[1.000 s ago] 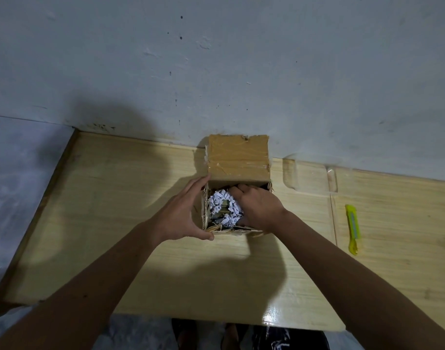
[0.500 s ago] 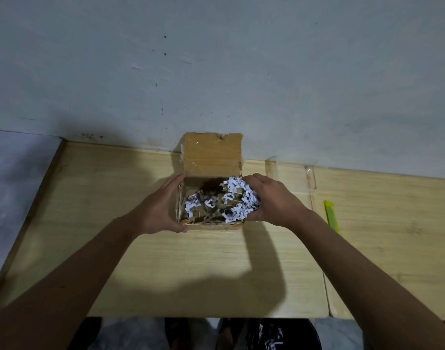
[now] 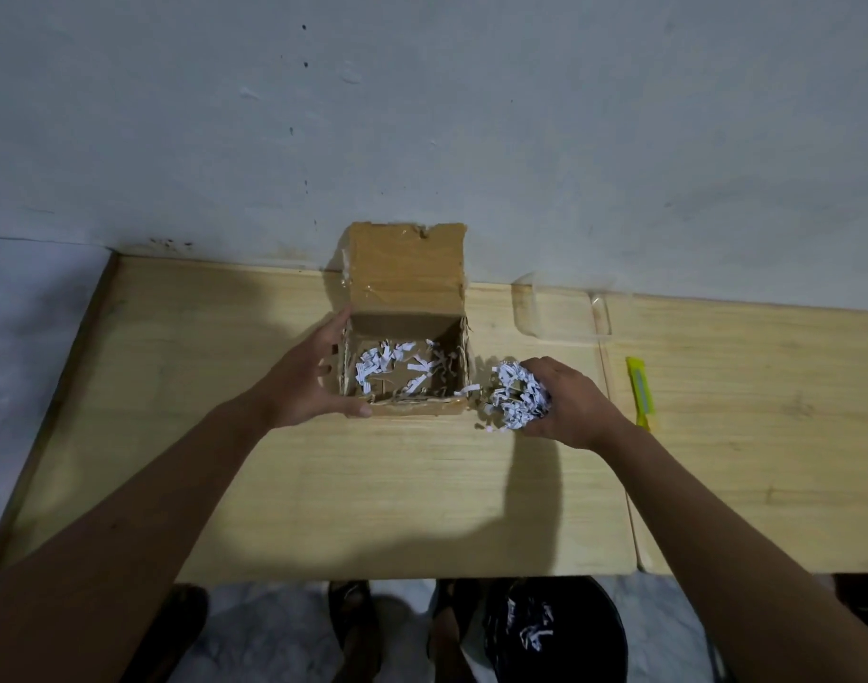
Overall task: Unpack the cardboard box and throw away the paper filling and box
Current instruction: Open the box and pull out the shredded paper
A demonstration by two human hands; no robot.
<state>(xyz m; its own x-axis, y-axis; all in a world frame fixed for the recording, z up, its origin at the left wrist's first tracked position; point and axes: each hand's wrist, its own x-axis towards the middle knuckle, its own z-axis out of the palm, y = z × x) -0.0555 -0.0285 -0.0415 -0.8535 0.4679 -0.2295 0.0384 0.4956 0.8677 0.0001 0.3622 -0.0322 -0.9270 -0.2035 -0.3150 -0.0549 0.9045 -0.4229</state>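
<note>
The right hand [image 3: 567, 404] is closed around a clump of shredded paper filling [image 3: 516, 399], held just above the tabletop [image 3: 422, 495]. Immediately to its left stands the open cardboard box [image 3: 407, 409], lid flap upright against the wall, with loose shreds [image 3: 397, 364] scattered on its floor. The left hand [image 3: 306, 384] is spread wide against the box's left wall, thumb on the front corner. Right of the right hand lies a yellow utility knife [image 3: 640, 392]; below the tabletop's edge, a dark bin [image 3: 553, 633] holds some shreds.
</note>
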